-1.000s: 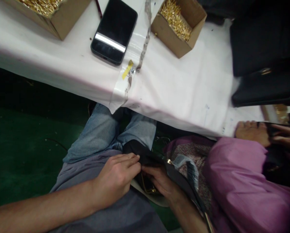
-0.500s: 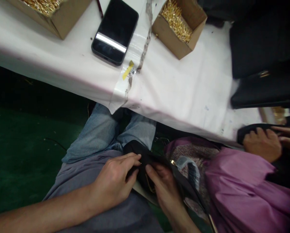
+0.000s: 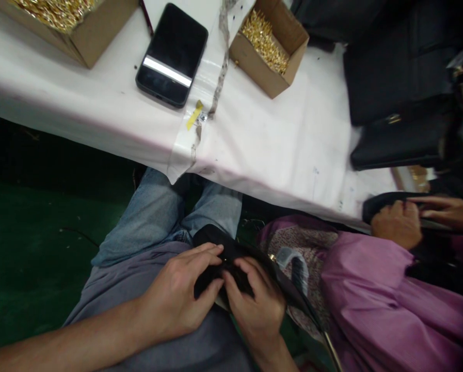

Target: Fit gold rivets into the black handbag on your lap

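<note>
Up on the white table [image 3: 277,139], two cardboard boxes sit open. The small box [image 3: 272,49] holds a heap of little gold metal pieces [image 3: 262,39], spilling toward its far corner. The bigger box [image 3: 80,36] at the left edge is piled with the same gold bits. Between them lies a black phone [image 3: 172,54], screen up, a bright stripe across it, beside a taped seam in the table cover with a yellow tab [image 3: 194,114].

Down in my lap, I've got the black bag piece [image 3: 231,250] resting on my thigh, below the table edge. My left hand [image 3: 177,294] is clamped on its near edge, thumb under and fingers over. My right hand [image 3: 256,302] pinches it from the other side, fingertips meeting my left right at a small gold fitting.

To my right, a person in a purple sleeve [image 3: 374,294] crowds close, their hands [image 3: 399,222] working another dark piece at the table edge. Black bags [image 3: 401,88] stack up on the table beyond them.
</note>
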